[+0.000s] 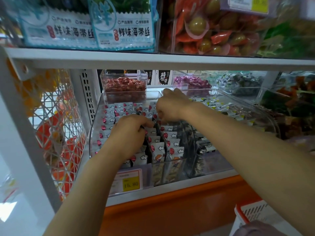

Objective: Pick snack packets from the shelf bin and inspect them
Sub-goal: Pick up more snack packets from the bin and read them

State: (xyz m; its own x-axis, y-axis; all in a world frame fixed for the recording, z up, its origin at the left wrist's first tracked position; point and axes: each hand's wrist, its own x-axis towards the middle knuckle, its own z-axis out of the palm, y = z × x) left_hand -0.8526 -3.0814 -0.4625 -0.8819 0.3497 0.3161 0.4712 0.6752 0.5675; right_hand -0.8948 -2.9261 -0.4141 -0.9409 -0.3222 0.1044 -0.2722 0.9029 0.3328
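Observation:
A clear plastic shelf bin [95, 123] holds rows of small white snack packets [158, 149] printed with red balloons and clouds, standing upright. Both my hands are inside the bin. My left hand [129, 133] is curled down over the packets in the middle rows, its fingertips pinching packet tops. My right hand [170, 106] reaches farther back with curled fingers among the packets near the bin's rear; what its fingertips hold is hidden.
A yellow price tag [131, 184] reading 16.80 hangs at the bin's front. A neighbouring clear bin [238, 106] of white and yellow packets stands to the right. Smaller bins of red [125, 87] and purple sweets [192, 84] sit behind. The upper shelf edge [153, 60] overhangs closely. A white basket [252, 213] is at lower right.

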